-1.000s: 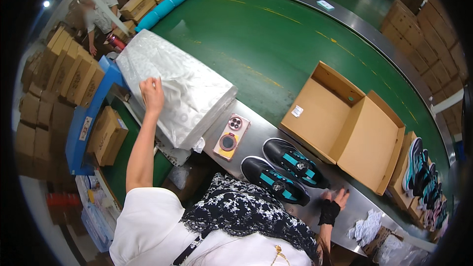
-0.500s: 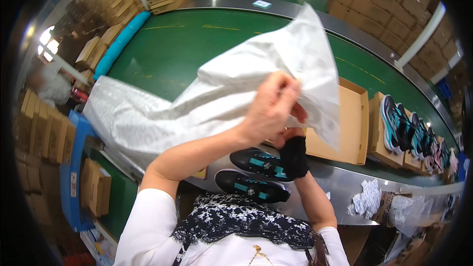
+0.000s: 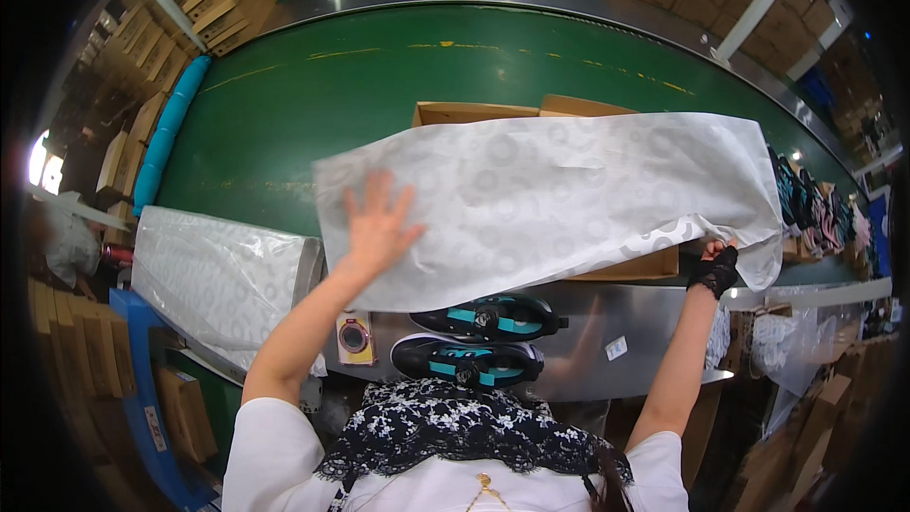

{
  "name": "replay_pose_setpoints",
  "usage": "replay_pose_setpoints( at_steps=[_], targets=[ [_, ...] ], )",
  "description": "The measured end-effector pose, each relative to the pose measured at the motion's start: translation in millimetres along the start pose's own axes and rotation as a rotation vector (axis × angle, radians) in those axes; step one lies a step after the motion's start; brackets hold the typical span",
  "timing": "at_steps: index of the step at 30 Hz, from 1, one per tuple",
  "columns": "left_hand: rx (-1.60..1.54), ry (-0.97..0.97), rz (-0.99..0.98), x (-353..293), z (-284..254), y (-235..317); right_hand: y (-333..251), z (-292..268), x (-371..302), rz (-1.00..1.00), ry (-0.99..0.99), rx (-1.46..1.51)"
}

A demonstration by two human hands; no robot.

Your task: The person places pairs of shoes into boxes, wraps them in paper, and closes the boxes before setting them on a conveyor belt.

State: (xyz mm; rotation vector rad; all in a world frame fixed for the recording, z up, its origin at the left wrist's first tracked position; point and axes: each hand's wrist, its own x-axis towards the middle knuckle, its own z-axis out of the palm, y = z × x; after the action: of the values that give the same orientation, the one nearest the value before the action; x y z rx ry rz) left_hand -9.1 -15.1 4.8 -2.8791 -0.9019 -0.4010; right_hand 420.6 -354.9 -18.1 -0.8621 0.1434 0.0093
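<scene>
A large sheet of white patterned wrapping paper (image 3: 550,194) spreads over an open cardboard shoebox (image 3: 630,265), hiding most of it. My left hand (image 3: 377,228) lies with fingers spread on the paper's left end. At the right end, my right hand (image 3: 718,265), in a black fingerless glove, grips the paper's lower edge, bunching it. In front of me a pair of black and teal sneakers (image 3: 466,361) rests side by side on the metal ledge, the farther one partly under the paper's edge.
A stack of similar paper in clear plastic (image 3: 223,275) lies at the left. The green conveyor belt (image 3: 379,76) runs behind, with a teal roll (image 3: 171,137) at its left. More shoes (image 3: 806,194) line up at far right. A small yellow-and-red package (image 3: 355,338) sits by the sneakers.
The paper, earlier lifted and crumpled near my hands, is now stretched across the box. My hands have moved apart, the left to the left and opened, the right to the right.
</scene>
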Motion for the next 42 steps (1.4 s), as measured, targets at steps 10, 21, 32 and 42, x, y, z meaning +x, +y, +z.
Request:
replay_pose_setpoints(
  at_steps=[10,21,32,42],
  targets=[
    [-1.464,-0.235,-1.041,-22.9,50.9,-63.8,-8.7,-1.8,-197.1,-1.070,-0.632,-1.469],
    [-1.242,0.069,-0.756,5.3,68.7,-54.7,15.8,37.9,-300.6,-0.852,-1.836,-1.226],
    [-1.094,0.119,-0.630,38.6,-24.0,-70.5,134.9,122.3,-212.2,0.149,-0.902,-1.077],
    [-0.829,-0.102,-0.154,57.3,-20.1,33.2,182.2,111.2,-251.7,-0.713,-1.398,-1.311]
  ],
)
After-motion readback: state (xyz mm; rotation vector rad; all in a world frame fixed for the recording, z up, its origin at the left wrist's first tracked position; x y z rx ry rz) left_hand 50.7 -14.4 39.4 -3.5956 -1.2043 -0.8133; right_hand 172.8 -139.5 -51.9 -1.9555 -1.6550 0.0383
